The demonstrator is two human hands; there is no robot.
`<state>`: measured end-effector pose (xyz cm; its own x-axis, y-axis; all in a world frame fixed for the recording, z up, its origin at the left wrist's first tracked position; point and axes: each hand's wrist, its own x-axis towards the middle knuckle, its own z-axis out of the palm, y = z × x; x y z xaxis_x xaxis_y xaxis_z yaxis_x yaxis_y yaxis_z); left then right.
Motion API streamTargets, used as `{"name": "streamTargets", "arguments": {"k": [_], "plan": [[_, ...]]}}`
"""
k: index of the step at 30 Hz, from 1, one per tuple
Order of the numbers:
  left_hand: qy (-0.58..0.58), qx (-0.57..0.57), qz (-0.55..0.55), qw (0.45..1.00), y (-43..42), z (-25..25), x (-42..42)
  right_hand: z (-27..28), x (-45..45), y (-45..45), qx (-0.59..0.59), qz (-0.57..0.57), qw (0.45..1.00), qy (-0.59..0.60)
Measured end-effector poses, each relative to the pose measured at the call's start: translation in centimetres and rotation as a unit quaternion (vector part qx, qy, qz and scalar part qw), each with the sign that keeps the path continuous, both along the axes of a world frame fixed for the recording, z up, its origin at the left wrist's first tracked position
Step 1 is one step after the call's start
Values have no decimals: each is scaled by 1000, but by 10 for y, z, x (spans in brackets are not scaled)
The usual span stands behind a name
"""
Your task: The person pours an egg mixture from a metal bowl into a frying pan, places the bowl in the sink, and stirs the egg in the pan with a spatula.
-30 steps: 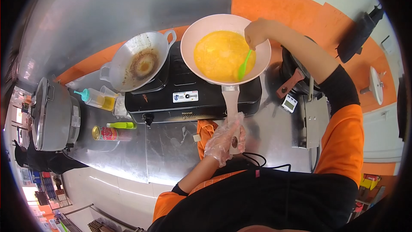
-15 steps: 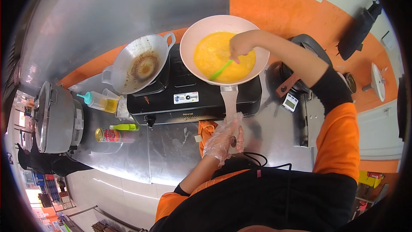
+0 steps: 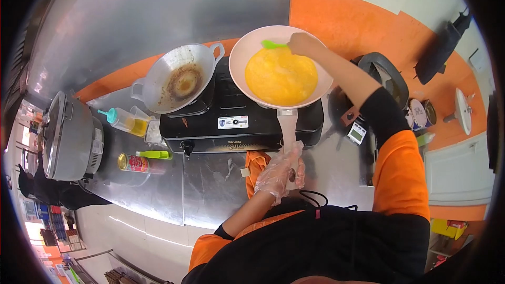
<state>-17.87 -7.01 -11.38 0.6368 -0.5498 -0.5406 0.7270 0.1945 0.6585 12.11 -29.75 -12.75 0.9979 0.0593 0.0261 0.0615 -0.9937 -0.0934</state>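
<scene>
A pale pink frying pan (image 3: 242, 47) rests on the right side of the black gas stove (image 3: 184, 126). Yellow beaten egg (image 3: 281, 81) covers its base, with some lighter patches on the surface. My left hand (image 3: 279, 171), in a clear plastic glove, is wrapped round the pan's handle (image 3: 287, 129). Over the far rim of the pan, my right hand (image 3: 306, 45) grips a green spatula (image 3: 273, 45). The spatula's head lies against the far inner wall, just above the egg; its handle is mostly hidden by my fingers.
A stained wok (image 3: 163, 81) sits on the left burner. Squeeze bottles (image 3: 123, 121), a tin can (image 3: 131, 163) and a green-handled tool (image 3: 153, 154) stand or lie to the left, near a large grey cooker (image 3: 73, 137). A timer (image 3: 356, 133) and a dark pan (image 3: 386, 76) are at right.
My right hand has swept the spatula from the near side of the egg to the pan's far wall. My left hand still holds the handle. The view has shifted slightly.
</scene>
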Motion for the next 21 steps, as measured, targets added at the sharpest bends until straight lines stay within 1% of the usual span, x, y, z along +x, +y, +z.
{"name": "streamTargets", "arguments": {"k": [1, 3, 5, 8, 10, 11, 14, 16, 18, 21], "plan": [[4, 7, 0, 1000, 0, 1, 0, 32, -23, 0, 17, -31, 999, -6], [12, 21, -1, 1000, 1, 7, 0, 69, -43, -5, -27, -67, 997, 10], [6, 51, -18, 999, 2, 19, 2, 100, -61, -15, -47, -7, 996, 69], [10, 64, -35, 997, 3, 13, 2, 111, -73, -47, -42, 150, 986, 60], [18, 57, -35, 998, 3, 9, 1, 150, -111, -10, -87, 72, 979, 169], [22, 51, -32, 998, 3, 9, 1, 160, -131, 5, -109, 33, 968, 223], [12, 51, -30, 998, 4, 12, 1, 127, -151, 5, -127, 188, 965, 133], [12, 49, -25, 998, 2, 13, 1, 120, -159, 34, -164, 176, 953, 186], [24, 39, -13, 999, 1, 11, 0, 99, -152, 51, -153, 185, 955, 176], [15, 61, -25, 998, 2, 9, 0, 81, -133, 84, -114, 155, 968, 163]]}}
